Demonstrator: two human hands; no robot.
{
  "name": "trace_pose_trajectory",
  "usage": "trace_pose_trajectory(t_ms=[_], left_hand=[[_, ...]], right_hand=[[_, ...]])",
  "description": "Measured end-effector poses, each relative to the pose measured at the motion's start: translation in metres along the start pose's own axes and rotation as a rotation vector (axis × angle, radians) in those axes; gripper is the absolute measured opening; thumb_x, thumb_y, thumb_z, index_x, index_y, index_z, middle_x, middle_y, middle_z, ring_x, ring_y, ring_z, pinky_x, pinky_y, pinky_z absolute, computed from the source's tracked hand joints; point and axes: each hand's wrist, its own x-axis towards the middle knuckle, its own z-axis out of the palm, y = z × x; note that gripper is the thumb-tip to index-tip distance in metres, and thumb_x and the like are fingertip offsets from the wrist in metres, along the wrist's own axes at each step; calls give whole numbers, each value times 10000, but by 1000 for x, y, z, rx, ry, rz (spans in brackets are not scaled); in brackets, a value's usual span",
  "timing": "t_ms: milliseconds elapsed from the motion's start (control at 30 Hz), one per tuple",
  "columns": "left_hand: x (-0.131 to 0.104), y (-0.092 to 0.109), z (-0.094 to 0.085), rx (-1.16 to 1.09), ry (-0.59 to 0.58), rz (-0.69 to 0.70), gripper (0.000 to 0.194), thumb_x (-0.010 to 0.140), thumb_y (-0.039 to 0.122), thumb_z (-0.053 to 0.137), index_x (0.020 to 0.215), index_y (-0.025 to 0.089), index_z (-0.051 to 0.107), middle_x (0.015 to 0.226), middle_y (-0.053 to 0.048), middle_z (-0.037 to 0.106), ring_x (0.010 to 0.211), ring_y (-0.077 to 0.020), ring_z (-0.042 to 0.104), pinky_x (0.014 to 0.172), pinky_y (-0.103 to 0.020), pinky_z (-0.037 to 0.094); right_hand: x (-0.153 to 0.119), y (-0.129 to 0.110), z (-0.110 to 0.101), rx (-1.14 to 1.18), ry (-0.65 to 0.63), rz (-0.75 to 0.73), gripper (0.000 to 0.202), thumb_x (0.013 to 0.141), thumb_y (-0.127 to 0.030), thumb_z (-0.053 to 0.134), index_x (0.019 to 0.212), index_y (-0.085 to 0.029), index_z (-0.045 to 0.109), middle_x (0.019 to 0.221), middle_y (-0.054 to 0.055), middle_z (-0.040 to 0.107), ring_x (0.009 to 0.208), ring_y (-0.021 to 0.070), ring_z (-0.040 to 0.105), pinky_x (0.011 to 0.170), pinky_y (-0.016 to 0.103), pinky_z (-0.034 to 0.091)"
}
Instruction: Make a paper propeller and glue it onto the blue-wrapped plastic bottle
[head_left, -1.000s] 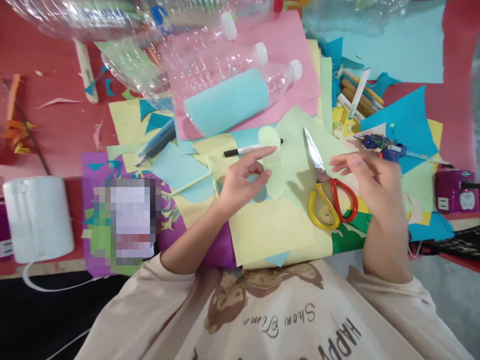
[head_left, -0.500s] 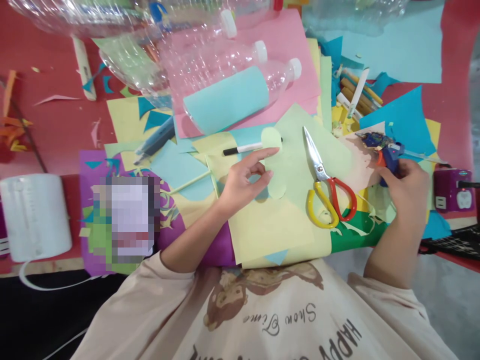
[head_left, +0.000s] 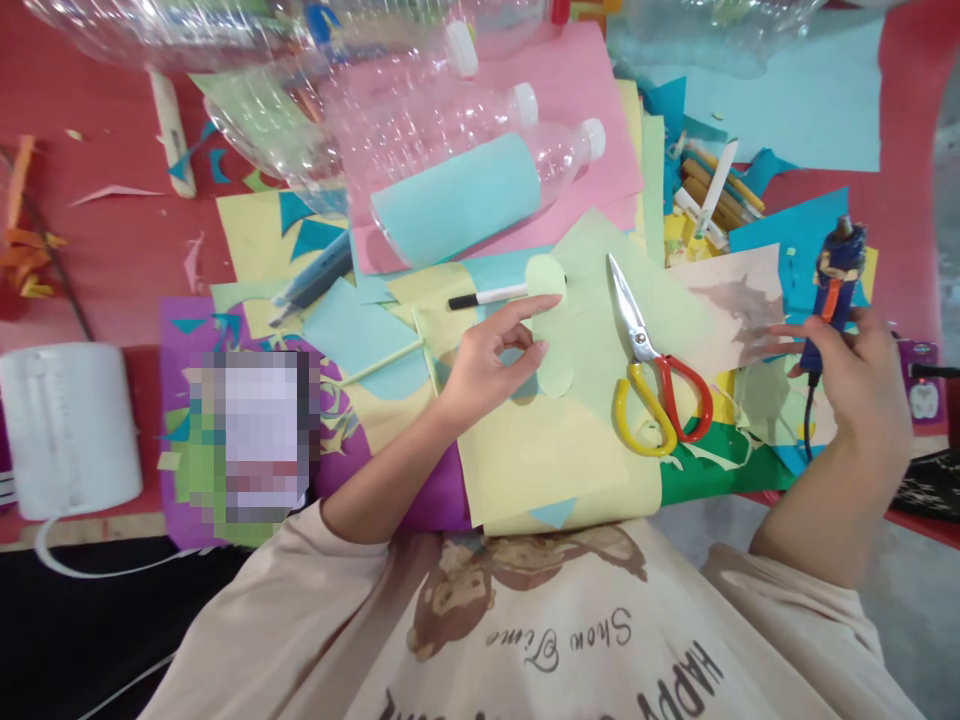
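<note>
The red surface (head_left: 97, 110) spans the frame, much of it under coloured paper. A pink sheet (head_left: 555, 60) at upper centre bears clear bottles lying on their sides; the lowest bottle (head_left: 556, 168), white-capped, has light blue paper (head_left: 457, 200) covering its body. Green shows through a larger bottle (head_left: 277, 130) at upper left, whether inside or beneath I cannot tell.

Open-handled scissors (head_left: 637, 340), one loop yellow and one red, lie right of centre, between the two hands and touching neither. At right, the right grip (head_left: 862, 375) is closed around the handle of a blue glue gun (head_left: 831, 275), nozzle up, some fingers spread leftward. At centre, the left grip (head_left: 491, 360) is partly open, index and thumb tips apart, both at the light green cutout (head_left: 553, 345); whether they pinch it I cannot tell. The cutout lies just right of that palm, its top overlapping a black-capped marker (head_left: 487, 297).
</note>
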Motion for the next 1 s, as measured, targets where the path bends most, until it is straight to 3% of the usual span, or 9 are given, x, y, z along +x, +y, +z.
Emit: trace_pose_trajectory(t_ms=[100, 200, 267, 400, 600, 733, 833, 1000], left_hand=[[0, 0, 0, -17, 11, 0, 383, 803, 132, 583, 1173, 219, 631, 1131, -45, 671, 592, -24, 491, 616, -178, 518], [-1, 1, -1, -10, 9, -16, 386, 804, 135, 584, 1177, 221, 631, 1098, -40, 676, 594, -30, 500, 629, -188, 526], [-1, 1, -1, -1, 6, -18, 387, 806, 140, 582, 1180, 225, 629, 1085, -38, 679, 605, -37, 511, 637, -196, 529], [-1, 2, -1, 17, 12, 5, 388, 809, 140, 582, 1185, 226, 625, 1084, -38, 682, 606, -39, 504, 637, -195, 525], [-1, 2, -1, 27, 3, 37, 419, 803, 109, 574, 1202, 224, 622, 1110, -49, 681, 601, -33, 487, 625, -183, 514], [-2, 2, -2, 27, -1, 34, 432, 801, 110, 581, 1216, 222, 620, 1093, -52, 691, 606, -37, 497, 631, -184, 514], [-4, 1, -2, 38, -3, 26, 446, 799, 126, 594, 1233, 224, 616, 1154, -66, 674, 601, -34, 498, 631, -190, 514], [-5, 1, -1, 77, -2, 21, 461, 799, 152, 601, 1253, 229, 611, 1160, -70, 669, 591, -38, 490, 633, -206, 520]], right_hand=[[-6, -3, 1, 144, -8, 27, 294, 702, -314, 641, 957, -192, 558, 976, 133, 737, 484, 160, 610, 362, 249, 388], [-17, -17, 8, 360, 111, -26, 320, 611, -251, 665, 915, -182, 590, 823, 71, 727, 440, 135, 570, 361, 222, 293], [-28, -30, 12, 559, 151, -41, 262, 572, -212, 663, 828, -191, 611, 751, 28, 709, 459, 134, 582, 390, 226, 315], [-51, -53, 12, 722, -118, 59, 110, 544, -137, 646, 614, -192, 582, 694, 46, 726, 470, 160, 606, 471, 286, 430], [-75, -67, 9, 699, -470, 50, 23, 691, -179, 708, 710, -179, 694, 748, 68, 734, 411, 134, 552, 483, 330, 434], [-84, -73, 20, 779, -740, 34, 140, 774, -300, 680, 740, -166, 701, 772, 80, 716, 457, 118, 530, 543, 344, 441], [-91, -78, 31, 768, -817, 72, 177, 806, -352, 677, 831, -178, 700, 814, 67, 706, 482, 106, 532, 503, 302, 407], [-100, -87, 47, 676, -806, 66, 213, 778, -413, 696, 774, -201, 674, 802, 40, 689, 463, 95, 518, 458, 270, 412]])
